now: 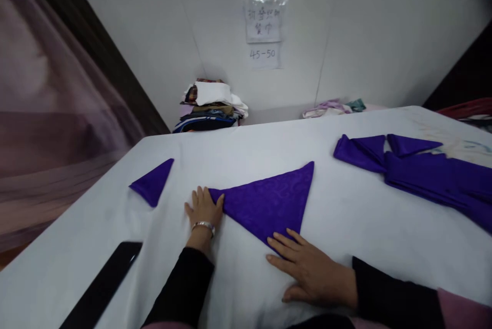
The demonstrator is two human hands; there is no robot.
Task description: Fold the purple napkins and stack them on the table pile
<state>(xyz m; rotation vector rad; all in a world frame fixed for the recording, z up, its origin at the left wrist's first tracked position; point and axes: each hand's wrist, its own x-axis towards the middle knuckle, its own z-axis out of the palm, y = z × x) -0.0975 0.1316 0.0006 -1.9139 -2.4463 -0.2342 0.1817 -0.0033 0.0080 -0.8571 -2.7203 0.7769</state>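
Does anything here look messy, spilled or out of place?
Nothing looks spilled or damaged. Slightly untidy, perhaps: the purple cloths at the right overlap unevenly, with pointed corners sticking out, while the triangular purple cloth touched by the left hand and right hand lies flat.

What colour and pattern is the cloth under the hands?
The cloth is purple with a faint swirl pattern; head view.

open lane between purple triangle [272, 201] and apparently stacked cloths [426, 178], the obstacle

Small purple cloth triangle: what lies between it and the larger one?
Head view: white tablecloth, then the left hand overlapping one corner of the larger triangle.
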